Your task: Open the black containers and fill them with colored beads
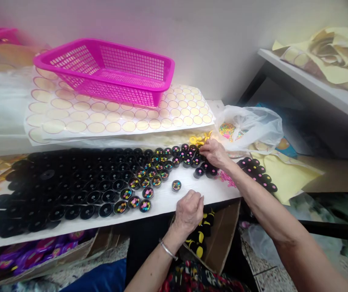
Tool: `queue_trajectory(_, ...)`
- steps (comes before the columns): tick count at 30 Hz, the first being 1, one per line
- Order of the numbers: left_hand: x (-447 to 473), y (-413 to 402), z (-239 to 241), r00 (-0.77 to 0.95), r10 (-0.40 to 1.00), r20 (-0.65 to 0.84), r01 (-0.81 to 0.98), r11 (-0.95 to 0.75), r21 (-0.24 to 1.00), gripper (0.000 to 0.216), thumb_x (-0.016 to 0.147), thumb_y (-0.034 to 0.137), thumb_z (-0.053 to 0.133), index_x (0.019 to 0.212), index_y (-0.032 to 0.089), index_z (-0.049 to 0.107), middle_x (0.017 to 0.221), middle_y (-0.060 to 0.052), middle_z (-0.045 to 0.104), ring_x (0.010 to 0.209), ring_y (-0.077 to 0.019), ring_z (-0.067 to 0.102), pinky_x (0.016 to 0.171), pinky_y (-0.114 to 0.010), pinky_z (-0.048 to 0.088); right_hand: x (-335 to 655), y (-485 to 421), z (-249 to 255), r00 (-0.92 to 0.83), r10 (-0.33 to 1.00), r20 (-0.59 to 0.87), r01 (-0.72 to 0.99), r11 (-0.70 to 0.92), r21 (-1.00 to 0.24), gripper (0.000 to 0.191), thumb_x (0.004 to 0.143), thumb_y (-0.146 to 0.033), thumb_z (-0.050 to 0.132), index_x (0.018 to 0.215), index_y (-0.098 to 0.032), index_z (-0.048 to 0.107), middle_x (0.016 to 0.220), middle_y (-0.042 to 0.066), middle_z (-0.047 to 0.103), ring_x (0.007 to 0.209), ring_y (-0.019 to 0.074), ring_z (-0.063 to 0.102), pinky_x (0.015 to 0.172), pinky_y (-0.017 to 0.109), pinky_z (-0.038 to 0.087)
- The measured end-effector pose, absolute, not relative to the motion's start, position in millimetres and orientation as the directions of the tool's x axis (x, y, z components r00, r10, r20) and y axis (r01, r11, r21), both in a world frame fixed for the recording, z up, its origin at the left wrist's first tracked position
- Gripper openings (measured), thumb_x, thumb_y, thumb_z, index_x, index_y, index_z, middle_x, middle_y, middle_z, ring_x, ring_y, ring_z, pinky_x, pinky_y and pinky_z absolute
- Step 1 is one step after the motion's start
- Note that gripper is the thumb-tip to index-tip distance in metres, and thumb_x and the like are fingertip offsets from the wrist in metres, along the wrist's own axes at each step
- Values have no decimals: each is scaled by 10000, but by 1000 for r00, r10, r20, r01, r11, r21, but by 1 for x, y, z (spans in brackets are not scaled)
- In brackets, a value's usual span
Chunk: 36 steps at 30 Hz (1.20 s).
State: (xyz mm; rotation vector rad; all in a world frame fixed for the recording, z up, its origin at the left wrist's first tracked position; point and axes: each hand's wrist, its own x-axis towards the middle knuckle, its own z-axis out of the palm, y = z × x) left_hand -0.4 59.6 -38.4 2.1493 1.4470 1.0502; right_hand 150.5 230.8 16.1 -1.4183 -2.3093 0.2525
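Note:
My left hand [189, 213], with a silver bangle at the wrist, is curled closed above the table's front edge; anything inside it is hidden. My right hand [215, 153] reaches to the back of the table, fingertips pinched together among black round pieces with pink centres [187, 161]. Whatever they grip is hidden. Yellow plastic pieces [196, 140] lie just behind those fingertips. Between the hands stands a single black cup with coloured beads [176, 185]. To its left are several similar bead-filled cups [145, 205] and rows of black cups without beads [93, 197].
A pink basket [101, 77] rests on sticker sheets [128, 126] at the back. Beside my right forearm are a plastic bag of beads [250, 125], pink bits [227, 178] and more black pieces [254, 172]. A cardboard box [222, 239] sits below the table edge.

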Motion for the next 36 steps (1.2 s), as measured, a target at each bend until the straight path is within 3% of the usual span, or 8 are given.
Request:
queue_trajectory(12, 0, 60, -40, 231, 892, 390, 679, -435, 592, 201, 855, 150, 420, 665, 192, 469, 647, -15, 509, 630, -125, 488, 588, -241, 378, 151, 231, 12, -413, 882, 228, 788, 471, -396, 119, 739, -244, 608, 675, -226, 707, 687, 10, 542, 707, 148, 474, 612, 268, 335)
queue_trajectory(29, 0, 60, -41, 234, 873, 428, 694, -458, 555, 185, 850, 135, 431, 676, 198, 438, 646, -7, 493, 636, -127, 484, 584, -246, 378, 137, 224, 41, -559, 829, 11, 822, 557, -119, 240, 840, -219, 474, 724, -175, 679, 815, 65, 575, 827, 177, 477, 696, 267, 333)
queue_trajectory(36, 0, 60, -40, 237, 866, 440, 696, -467, 545, 188, 847, 130, 434, 671, 197, 433, 642, -6, 487, 628, -126, 479, 579, -248, 379, 137, 226, 33, -521, 851, 69, 812, 519, -268, 204, 806, -149, 486, 727, -151, 675, 794, 60, 577, 807, 164, 509, 690, 251, 359)
